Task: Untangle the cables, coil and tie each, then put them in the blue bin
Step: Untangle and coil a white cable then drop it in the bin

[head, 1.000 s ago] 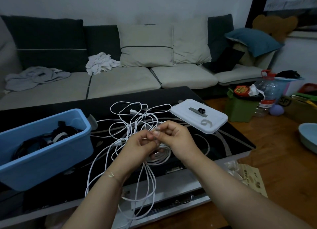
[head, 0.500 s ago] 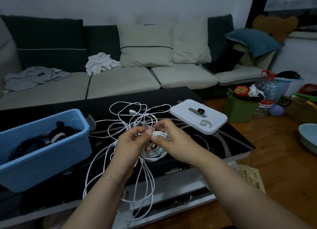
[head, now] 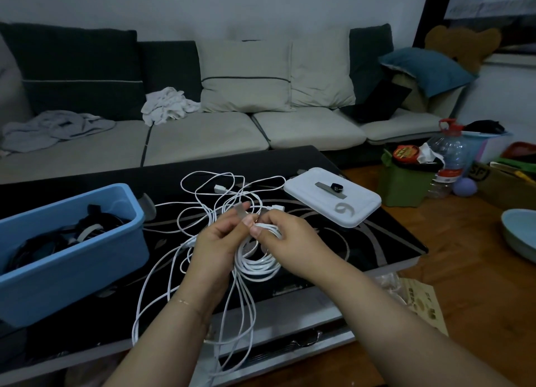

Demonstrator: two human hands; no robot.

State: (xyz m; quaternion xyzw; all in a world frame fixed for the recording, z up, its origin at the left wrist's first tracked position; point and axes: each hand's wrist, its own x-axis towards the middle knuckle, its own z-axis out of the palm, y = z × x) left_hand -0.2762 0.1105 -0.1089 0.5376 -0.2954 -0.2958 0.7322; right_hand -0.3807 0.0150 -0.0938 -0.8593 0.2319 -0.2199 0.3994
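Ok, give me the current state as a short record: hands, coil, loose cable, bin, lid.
left hand: pinches a grey tie strip above the coil
right hand: grips the top of the white coil
loose cable: white, still tangled on the black table, loops hanging over the near edge
blue bin: on the table at left, dark cables already inside
white lid: on the table at right, more tie strips on it
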